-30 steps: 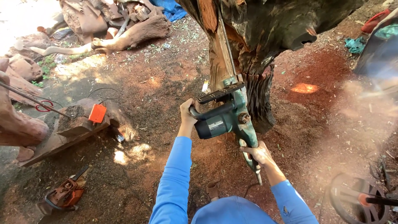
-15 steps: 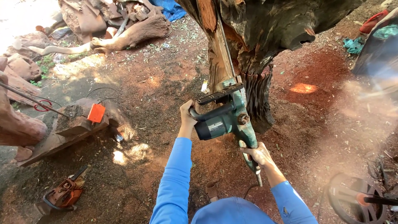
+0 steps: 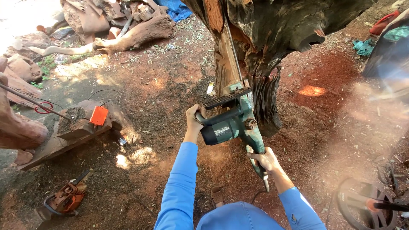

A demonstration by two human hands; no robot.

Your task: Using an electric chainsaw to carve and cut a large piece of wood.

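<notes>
While you work the trunk, both your hands are closed on one teal electric chainsaw. Your left hand wraps the black front bar handle, fingers curled fully round it. Your right hand grips the rear handle low on the saw body, fist shut. Saw sits straight ahead of you, tilted nose-up, its bar running up into a pale cut face in the wood.

Count: two chainsaws total. The second one is orange, lying flat on the dirt at lower left, well apart from you, untouched. One orange rectangular block sits on a rough slab to the left. One pair of red-handled pliers or cutters near it; can't tell which. One round wheel-like metal frame at lower right, partly blurred.

Materials: trunk is dark, charred-looking bark, fibrous and ragged at the lower edge, with lighter splintery wood where the bar enters. Ground is reddish sawdust and soil, fine and loose, scattered with chips. Several gnarled root pieces lie piled at top left, smooth and twisted. Your sleeves are plain blue fabric. One thin black cable loops across the dirt by the slab.
</notes>
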